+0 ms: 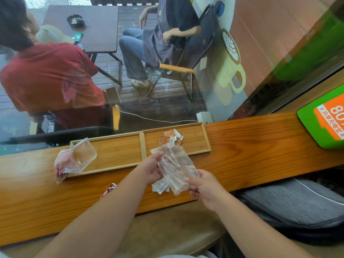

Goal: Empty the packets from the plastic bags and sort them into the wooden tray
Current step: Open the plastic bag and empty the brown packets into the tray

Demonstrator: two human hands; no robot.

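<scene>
Clear plastic bag (176, 165) pinched between left hand (151, 169) and right hand (205, 189), fingers curled on film, above counter (251, 146); orange packets (170, 137) in wooden tray (115, 151), right compartment.

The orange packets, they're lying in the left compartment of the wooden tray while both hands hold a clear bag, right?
Not quite: in the head view the orange packets lie in the right compartment of the wooden tray. Both hands, left and right, do hold the clear bag.
</scene>
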